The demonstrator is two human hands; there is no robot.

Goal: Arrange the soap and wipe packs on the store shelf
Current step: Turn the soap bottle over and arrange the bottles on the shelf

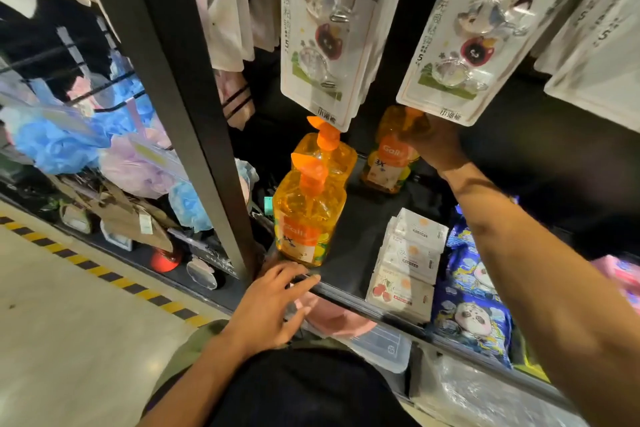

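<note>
Three orange pump bottles of liquid soap stand on the black shelf. Two are at the left, one in front and one right behind it. My right hand grips the neck of the third soap bottle, which stands deeper in. At the shelf's front edge my left hand rests with fingers spread, holding nothing. White wipe packs lie in a row on the shelf, with blue panda-print wipe packs to their right.
Hanging blister cards with bear hooks dangle close above the bottles. A black upright post borders the shelf on the left, with bath sponges beyond it. A pink lidded container sits below the shelf edge.
</note>
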